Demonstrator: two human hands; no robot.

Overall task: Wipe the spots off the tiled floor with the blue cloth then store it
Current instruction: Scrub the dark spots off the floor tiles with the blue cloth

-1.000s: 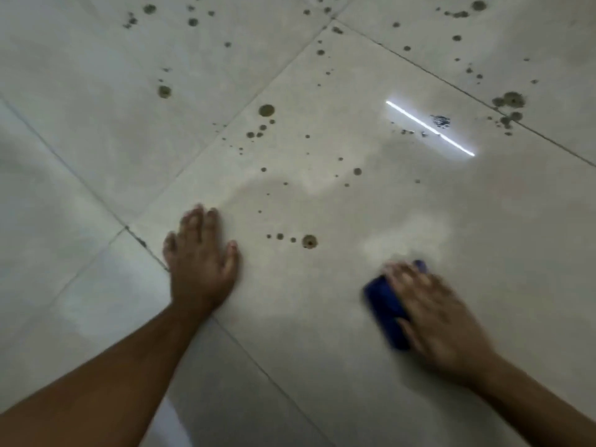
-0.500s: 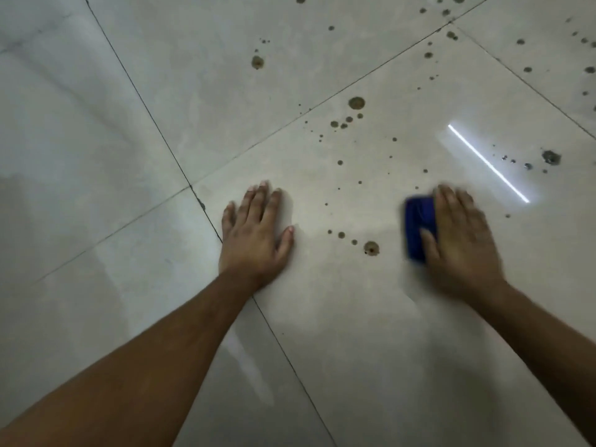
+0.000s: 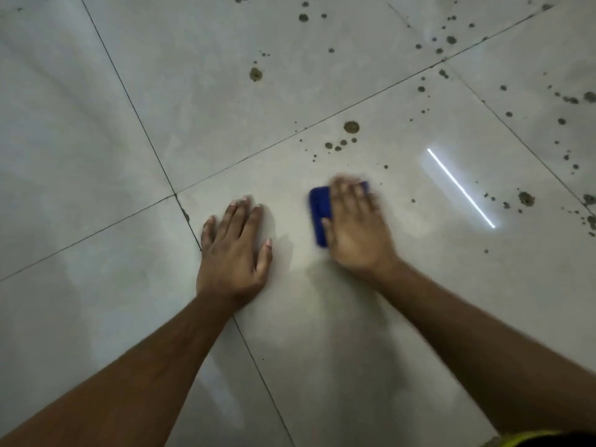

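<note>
Here, oblong blue cloth [image 3: 319, 217], glossy spotted tiles [image 3: 193, 91]

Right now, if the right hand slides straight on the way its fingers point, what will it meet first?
Probably the cluster of small spots, just beyond the right hand and its blue cloth; only bare tile lies between.

No lettering, label, brand, number or sign can be read anywhere in the view. The blue cloth [image 3: 318, 216] is blurred and no marking can be made out on it. Nothing written is seen on the tiled floor [image 3: 96, 188] around the cloth.
</note>
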